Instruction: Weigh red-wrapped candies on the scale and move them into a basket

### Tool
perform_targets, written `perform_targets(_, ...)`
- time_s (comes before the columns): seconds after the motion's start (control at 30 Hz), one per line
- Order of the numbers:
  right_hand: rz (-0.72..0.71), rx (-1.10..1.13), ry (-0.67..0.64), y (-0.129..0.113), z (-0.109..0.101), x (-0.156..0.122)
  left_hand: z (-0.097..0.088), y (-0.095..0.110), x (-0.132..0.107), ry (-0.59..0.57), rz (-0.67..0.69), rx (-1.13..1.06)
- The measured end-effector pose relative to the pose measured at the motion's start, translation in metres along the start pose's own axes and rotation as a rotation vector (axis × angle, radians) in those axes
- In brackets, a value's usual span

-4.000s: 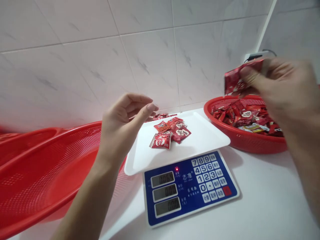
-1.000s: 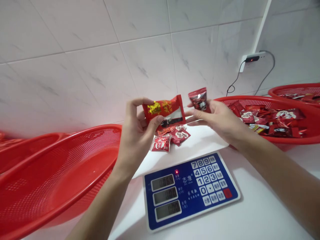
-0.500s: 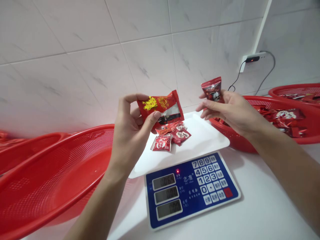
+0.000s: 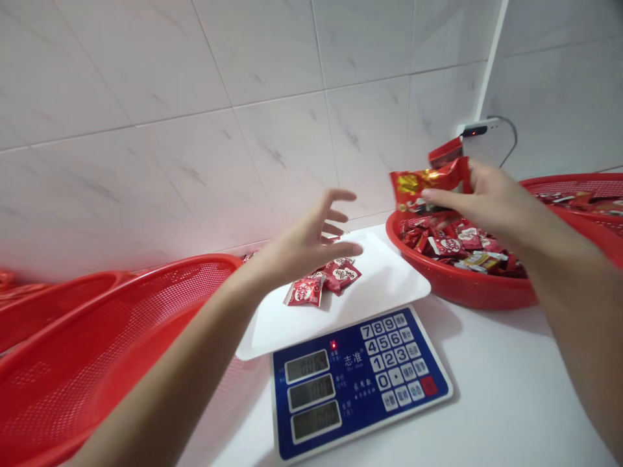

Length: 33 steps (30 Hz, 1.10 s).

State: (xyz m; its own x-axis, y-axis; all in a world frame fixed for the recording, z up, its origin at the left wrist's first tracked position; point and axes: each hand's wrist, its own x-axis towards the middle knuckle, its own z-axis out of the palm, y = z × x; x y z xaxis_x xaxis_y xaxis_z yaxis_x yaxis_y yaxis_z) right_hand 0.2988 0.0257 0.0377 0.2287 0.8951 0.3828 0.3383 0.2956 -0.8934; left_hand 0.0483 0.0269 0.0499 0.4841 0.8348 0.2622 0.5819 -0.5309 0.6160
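Observation:
My right hand (image 4: 491,198) grips a red wrapped packet with gold print (image 4: 423,188), above a red basket full of small packets (image 4: 457,295). Behind that packet a second, smaller dark red packet (image 4: 445,154) sticks up from the same hand. Over the white scale tray (image 4: 384,279) my left hand (image 4: 316,237) is empty, its fingers apart. Beneath it several small red packets (image 4: 305,291) lie on the tray, partly covered by the hand. The blue keypad panel of the scale (image 4: 357,383) faces me; its display digits are too dim to read surely.
A large red perforated basket (image 4: 146,324) stands at the left, with another red basket (image 4: 53,298) behind it. Further red baskets holding packets (image 4: 579,201) are at the right. A socket strip with a cable (image 4: 479,130) is on the tiled wall.
The gold-printed packet has passed from my left hand to my right, which has moved right over the basket. My left hand has opened and shifted right above the tray. The view has shifted slightly.

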Motion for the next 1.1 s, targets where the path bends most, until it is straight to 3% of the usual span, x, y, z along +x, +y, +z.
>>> perform_targets(0.07, 0.033, -0.132, 0.097, 0.009, -0.016, 0.011, -0.011, -0.009, -0.003, -0.126, -0.108, 0.28)
perform_targets(0.2, 0.139, -0.267, 0.057, 0.02, -0.03, 0.021, -0.021, -0.027, -0.013, -0.345, -0.277, 0.599)
perform_targets(0.37, 0.098, -0.651, -0.041, 0.022, -0.032, 0.024, -0.023, -0.052, -0.013, -0.413, -0.399, 0.546)
perform_targets(0.47, 0.114, -0.855, -0.123, 0.029, -0.031, 0.027, -0.015, -0.064, -0.004, -0.442, -0.321, 0.487)
perform_targets(0.57, 0.105, -0.887, -0.154, 0.037, -0.029, 0.029, -0.001, -0.069, 0.003, -0.454, -0.224, 0.459)
perform_targets(0.73, 0.033, -0.849, -0.178, 0.041, -0.03, 0.028, 0.017, -0.067, -0.001, -0.402, -0.053, 0.464)
perform_targets(0.83, 0.047, -0.797, -0.203, 0.034, -0.03, 0.024, 0.023, -0.063, -0.011, -0.289, 0.037, 0.453)
perform_targets(0.97, 0.098, -0.795, -0.235, 0.026, -0.031, 0.018, 0.032, -0.06, -0.022, -0.121, 0.011, 0.461)
perform_targets(1.1, 0.095, -0.805, -0.237, 0.026, -0.033, 0.018, 0.033, -0.061, -0.023, -0.089, -0.028, 0.456)
